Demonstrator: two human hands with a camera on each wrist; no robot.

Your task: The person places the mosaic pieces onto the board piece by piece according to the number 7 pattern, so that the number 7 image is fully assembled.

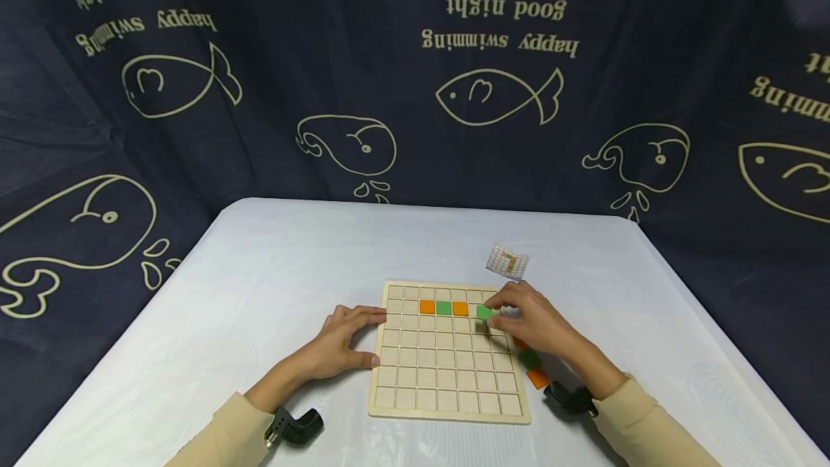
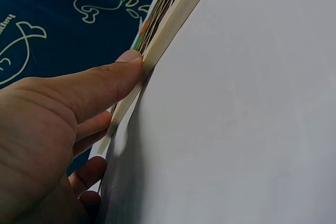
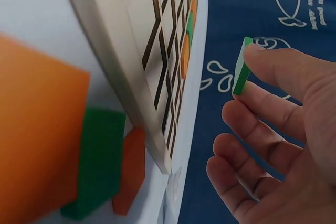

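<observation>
A wooden grid board (image 1: 449,416) lies on the white table. My left hand (image 1: 340,343) rests at its left edge, thumb and fingers spread along the side; the left wrist view shows the thumb (image 2: 113,85) against the wooden rim. Above the board's upper right cells, my right hand (image 1: 534,319) pinches a green square tile (image 3: 242,72) between thumb and index finger, the other fingers loosely bent. In the second row sit an orange tile (image 1: 427,307), a green tile (image 1: 444,308) and another orange tile (image 1: 460,308), side by side.
Right of the board, loose tiles lie on the table: an orange tile (image 1: 537,378), a green one (image 1: 529,359) and another orange one (image 1: 520,343) partly under my right hand. A small card with a printed grid (image 1: 508,262) lies behind the board. A dark printed cloth (image 1: 415,164) hangs beyond the table.
</observation>
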